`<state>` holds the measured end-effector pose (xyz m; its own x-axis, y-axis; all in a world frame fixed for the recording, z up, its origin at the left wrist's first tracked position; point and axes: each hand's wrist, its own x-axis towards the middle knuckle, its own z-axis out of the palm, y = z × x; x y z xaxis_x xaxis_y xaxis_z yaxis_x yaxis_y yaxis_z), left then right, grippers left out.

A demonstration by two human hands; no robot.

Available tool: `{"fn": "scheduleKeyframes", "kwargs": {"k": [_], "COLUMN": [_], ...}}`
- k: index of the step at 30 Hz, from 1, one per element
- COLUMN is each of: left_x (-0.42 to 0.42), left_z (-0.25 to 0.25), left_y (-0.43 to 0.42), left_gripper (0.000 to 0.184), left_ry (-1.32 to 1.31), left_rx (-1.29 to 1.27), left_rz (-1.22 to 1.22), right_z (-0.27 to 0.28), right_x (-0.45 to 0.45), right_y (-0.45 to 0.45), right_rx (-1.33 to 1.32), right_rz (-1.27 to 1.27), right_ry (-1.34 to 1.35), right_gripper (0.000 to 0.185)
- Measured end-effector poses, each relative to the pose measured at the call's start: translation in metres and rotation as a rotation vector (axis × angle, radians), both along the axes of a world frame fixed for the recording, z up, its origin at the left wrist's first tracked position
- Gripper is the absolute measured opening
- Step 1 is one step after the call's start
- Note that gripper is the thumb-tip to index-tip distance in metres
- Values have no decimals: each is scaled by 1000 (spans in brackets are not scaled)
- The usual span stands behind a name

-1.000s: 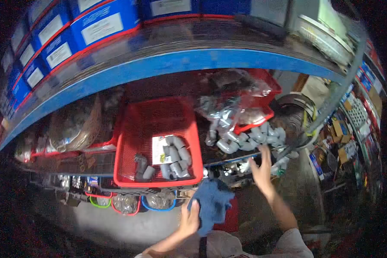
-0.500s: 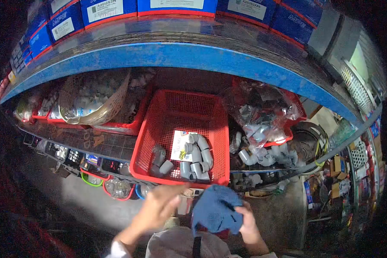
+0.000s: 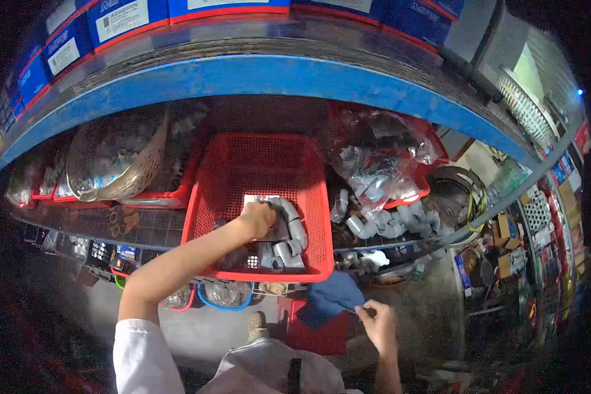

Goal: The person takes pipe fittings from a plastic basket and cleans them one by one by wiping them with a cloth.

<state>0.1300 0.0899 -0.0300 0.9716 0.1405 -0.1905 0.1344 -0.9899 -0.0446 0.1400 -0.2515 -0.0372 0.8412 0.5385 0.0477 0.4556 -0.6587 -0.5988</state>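
Observation:
My left hand (image 3: 259, 220) reaches down into a red plastic basket (image 3: 320, 259), its fingers curled closed among grey pipe elbows (image 3: 294, 231). What sits under those fingers is hidden. A white paper label (image 3: 249, 197) shows partly beside the hand. Several more grey fittings (image 3: 284, 256) lie at the near end of the basket. Outside the basket, to the lower right, my right hand (image 3: 378, 323) pinches the edge of a dark blue cloth item (image 3: 337, 299), perhaps a cap, which hangs in front of the shelf.
A blue shelf beam (image 3: 262, 73) crosses above the basket, with blue boxes (image 3: 126, 23) on top. A woven basket (image 3: 115, 161) stands left. Plastic bags (image 3: 381, 164) and loose grey fittings (image 3: 400, 222) lie right. Below are a blue-rimmed basin (image 3: 224, 295) and a red container (image 3: 318, 331).
My left hand has moved away from beside the blue cloth item, up and forward into the red basket. My right hand keeps the cloth, now lower and hanging flatter. The view has shifted right.

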Motion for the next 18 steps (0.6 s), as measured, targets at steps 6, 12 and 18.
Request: {"fn": "scheduleKeyframes", "kwargs": {"k": [6, 12, 18], "left_x": [-7, -69, -110], "left_z": [12, 73, 87], "left_y": [17, -38, -112], "left_gripper": [32, 36, 46], "left_ry": [1, -405, -517], "left_rx": [-183, -540, -617], "left_rz": [19, 220, 64], "right_z": [2, 4, 55], "right_x": [-3, -16, -32], "right_y": [-18, -19, 52], "right_rx": [594, 911, 1414], "right_rz": [-322, -487, 252], "right_ry": [604, 521, 1103], "right_gripper": [15, 35, 51]}}
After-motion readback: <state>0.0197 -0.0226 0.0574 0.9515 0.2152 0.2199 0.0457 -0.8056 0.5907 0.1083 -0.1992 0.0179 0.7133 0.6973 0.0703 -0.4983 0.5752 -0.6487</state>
